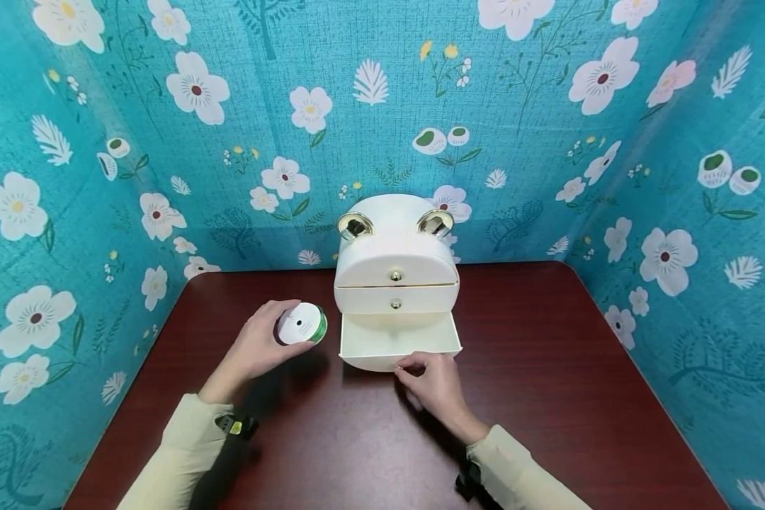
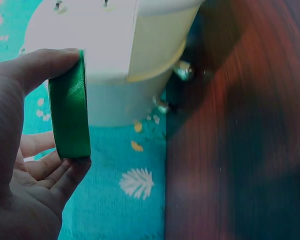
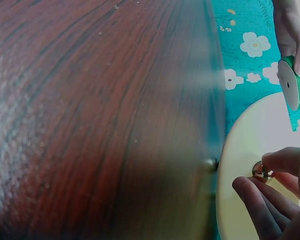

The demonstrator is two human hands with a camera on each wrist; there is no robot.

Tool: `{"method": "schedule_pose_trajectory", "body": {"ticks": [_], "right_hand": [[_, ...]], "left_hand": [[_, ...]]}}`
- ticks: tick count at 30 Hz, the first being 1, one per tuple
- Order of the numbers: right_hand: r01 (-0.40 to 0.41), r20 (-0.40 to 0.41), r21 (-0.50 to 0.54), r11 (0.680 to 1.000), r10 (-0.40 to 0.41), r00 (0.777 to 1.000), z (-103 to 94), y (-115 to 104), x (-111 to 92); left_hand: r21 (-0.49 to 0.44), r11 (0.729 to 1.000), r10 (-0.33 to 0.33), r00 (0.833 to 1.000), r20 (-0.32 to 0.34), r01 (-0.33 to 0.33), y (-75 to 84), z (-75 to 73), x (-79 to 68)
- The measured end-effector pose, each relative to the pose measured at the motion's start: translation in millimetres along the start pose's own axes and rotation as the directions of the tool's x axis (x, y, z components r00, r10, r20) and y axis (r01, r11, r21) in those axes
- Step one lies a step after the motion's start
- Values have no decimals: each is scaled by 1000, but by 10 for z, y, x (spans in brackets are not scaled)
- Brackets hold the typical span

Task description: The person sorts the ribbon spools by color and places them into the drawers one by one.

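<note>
A white cabinet (image 1: 397,237), rounded on top, stands at the back of the table with its bottom drawer (image 1: 398,334) pulled out; the inside of that drawer is bare. My right hand (image 1: 438,388) is at the drawer's front, thumb and fingers pinching its small metallic knob (image 3: 260,171). To the left of the drawer, my left hand (image 1: 255,348) holds a spool of green ribbon (image 1: 301,324) by its edge, between thumb and fingers. The white end face of the spool shows in the head view, and the green ribbon (image 2: 70,112) in the left wrist view.
Two upper drawers with gold knobs (image 1: 396,276) sit closed. Gold-rimmed round pieces (image 1: 355,225) jut from both sides of the cabinet top. Blue floral cloth (image 1: 370,142) hangs behind and beside the dark red wooden table (image 1: 535,368).
</note>
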State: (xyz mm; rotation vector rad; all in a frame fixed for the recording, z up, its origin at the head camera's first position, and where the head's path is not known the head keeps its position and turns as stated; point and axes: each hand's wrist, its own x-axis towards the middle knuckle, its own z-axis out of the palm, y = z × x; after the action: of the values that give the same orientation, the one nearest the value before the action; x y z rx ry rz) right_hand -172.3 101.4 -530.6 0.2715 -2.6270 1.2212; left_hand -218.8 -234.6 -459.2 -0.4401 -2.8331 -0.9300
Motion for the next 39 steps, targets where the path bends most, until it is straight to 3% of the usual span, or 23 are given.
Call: {"method": "schedule_pose_trajectory", "body": {"ticks": [15, 31, 39], "right_hand": [[41, -32, -16, 999, -41, 999, 18, 9, -2], [28, -20, -12, 1000, -28, 999, 1, 7, 10], [17, -22, -14, 1000, -18, 1000, 3, 6, 10]], "left_hand": [[-25, 990, 141, 990, 5, -141, 277, 224, 103], [15, 972, 232, 972, 32, -233, 332, 369, 196], [30, 973, 228, 973, 38, -229, 325, 437, 213]]}}
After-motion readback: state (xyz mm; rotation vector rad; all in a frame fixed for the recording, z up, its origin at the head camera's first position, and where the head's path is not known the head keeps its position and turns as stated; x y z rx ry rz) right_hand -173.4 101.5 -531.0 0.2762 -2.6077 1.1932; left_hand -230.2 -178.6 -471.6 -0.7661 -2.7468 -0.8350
